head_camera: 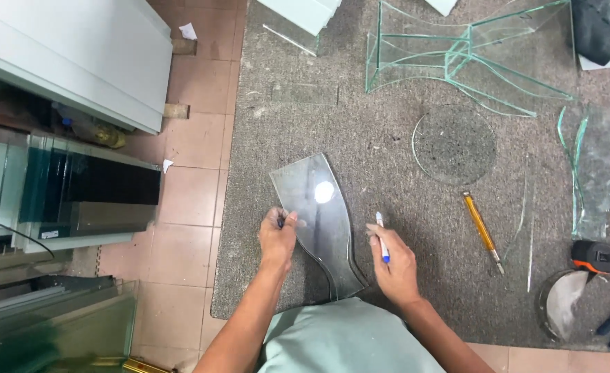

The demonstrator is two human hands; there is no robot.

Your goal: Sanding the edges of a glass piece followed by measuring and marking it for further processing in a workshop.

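A curved clear glass piece (322,221) lies flat on the grey carpet mat (401,242), a bright light spot reflecting off it. My left hand (278,238) pinches its left edge with thumb and fingers. My right hand (392,266) rests beside the glass piece's right edge and holds a white marker with a blue cap (382,238), its tip pointing away from me.
A round glass disc (454,144) and a yellow-handled glass cutter (482,230) lie right of the hands. Glued clear glass shapes (457,55) stand at the far side. A tape measure (593,257), thin glass strips and stacked glass sheets (56,193) surround the mat.
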